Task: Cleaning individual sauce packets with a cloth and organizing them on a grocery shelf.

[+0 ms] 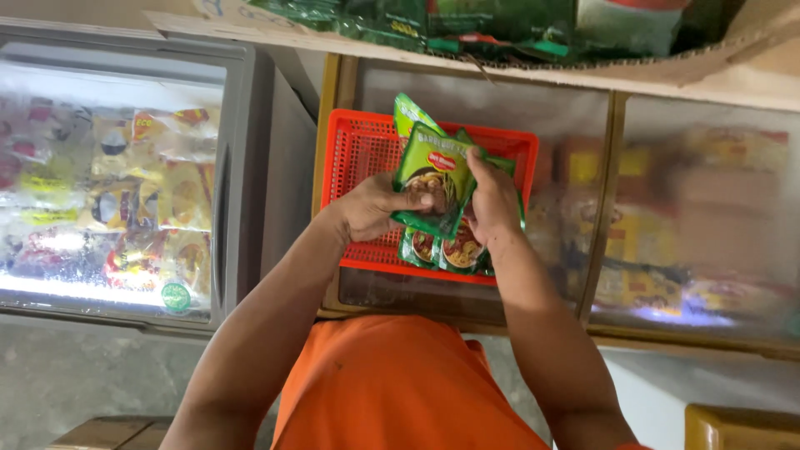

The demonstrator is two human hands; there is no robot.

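On the left a glass-topped freezer (117, 192), then our left hand (371, 207), thumb pinching the near edge of a green pouch (433, 179). The pouch stands between both hands, long axis running away from us, over the red basket (358, 150). Our right hand (493, 204) grips its right edge, equally close.
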